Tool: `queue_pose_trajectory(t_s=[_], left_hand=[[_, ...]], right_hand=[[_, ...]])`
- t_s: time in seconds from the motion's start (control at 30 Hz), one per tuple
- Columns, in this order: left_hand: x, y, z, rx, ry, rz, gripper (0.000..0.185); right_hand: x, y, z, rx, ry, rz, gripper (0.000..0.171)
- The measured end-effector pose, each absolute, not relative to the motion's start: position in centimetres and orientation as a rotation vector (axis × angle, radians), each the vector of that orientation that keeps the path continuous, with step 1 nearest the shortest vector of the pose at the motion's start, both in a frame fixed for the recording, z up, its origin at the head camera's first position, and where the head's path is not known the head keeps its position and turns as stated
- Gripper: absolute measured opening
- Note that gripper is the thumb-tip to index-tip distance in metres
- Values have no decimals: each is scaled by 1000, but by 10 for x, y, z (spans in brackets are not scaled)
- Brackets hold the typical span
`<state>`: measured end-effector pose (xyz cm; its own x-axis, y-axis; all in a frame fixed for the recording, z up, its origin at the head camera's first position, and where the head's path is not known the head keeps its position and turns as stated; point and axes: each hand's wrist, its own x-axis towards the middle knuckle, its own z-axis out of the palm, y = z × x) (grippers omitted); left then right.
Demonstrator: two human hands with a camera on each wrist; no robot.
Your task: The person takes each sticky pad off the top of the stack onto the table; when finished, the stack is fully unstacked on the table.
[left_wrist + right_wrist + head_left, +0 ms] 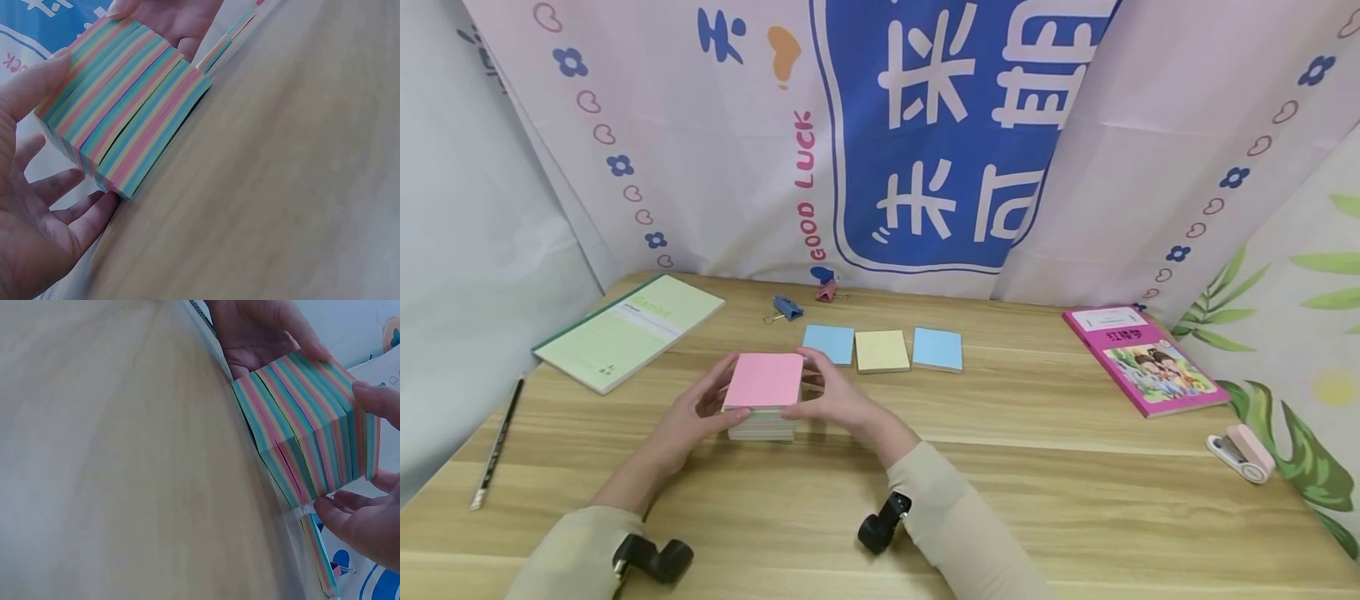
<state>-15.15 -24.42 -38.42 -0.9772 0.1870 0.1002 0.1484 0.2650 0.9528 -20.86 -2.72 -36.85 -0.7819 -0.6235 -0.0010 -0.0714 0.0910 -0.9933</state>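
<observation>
A thick stack of multicoloured sticky notes [763,381], pink on top, stands on the wooden table [1075,492] near its middle. My left hand [702,404] grips the stack's left side, and my right hand [829,390] grips its right side. In the left wrist view the striped stack [125,106] sits between the left hand's [44,206] thumb and fingers, with the right hand [169,19] beyond it. The right wrist view shows the stack [306,431] split into slightly offset blocks. There the right hand [369,506] pinches it with thumb above and fingers below, and the left hand [256,331] is behind.
A blue pad [829,343], a yellow pad [882,350] and another blue pad [937,348] lie in a row behind the stack. A green notebook [628,329] and a pencil [497,442] lie left. Binder clips [786,309] sit at the back. A pink book [1146,358] and stapler [1243,452] lie right.
</observation>
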Motion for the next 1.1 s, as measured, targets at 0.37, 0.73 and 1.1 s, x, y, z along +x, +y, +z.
queue_pose_trajectory(t_s=[0.37, 0.73, 1.1], left_hand=[[-156, -241, -388, 271, 2554, 1811, 86], [-157, -239, -395, 273, 2637, 1716, 91], [-156, -239, -396, 286, 2634, 1729, 90]], right_hand=[[-213, 14, -366, -548, 1597, -1945, 82], [-226, 87, -361, -521, 1373, -2085, 83], [-245, 190, -362, -403, 1348, -2261, 84]])
